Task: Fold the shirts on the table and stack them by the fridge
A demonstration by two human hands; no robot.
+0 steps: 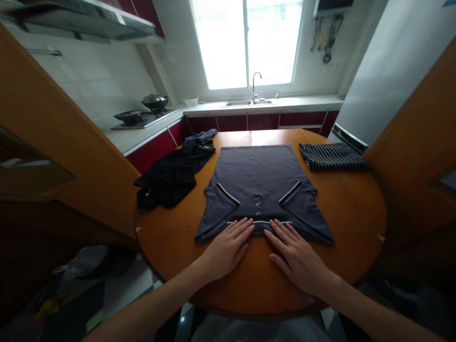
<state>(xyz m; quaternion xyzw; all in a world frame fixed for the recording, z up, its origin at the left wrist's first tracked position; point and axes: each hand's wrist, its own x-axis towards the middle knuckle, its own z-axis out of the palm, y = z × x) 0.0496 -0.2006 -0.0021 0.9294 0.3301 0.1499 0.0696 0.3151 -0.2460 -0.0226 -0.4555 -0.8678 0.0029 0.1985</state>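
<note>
A dark grey polo shirt [260, 175] lies spread flat on the round wooden table [352, 213], collar toward me, sleeves folded inward. My left hand [228, 249] lies flat and open, its fingertips resting on the collar edge left of the buttons. My right hand [295, 259] is flat and open too, fingers on the collar edge to the right. Neither hand holds anything.
A heap of black and blue clothes [174, 173] sits at the table's left. A folded striped garment [333, 156] lies at the back right. Beyond are a kitchen counter with a sink [249, 102], a stove with pans [142, 116] and wooden panels on both sides.
</note>
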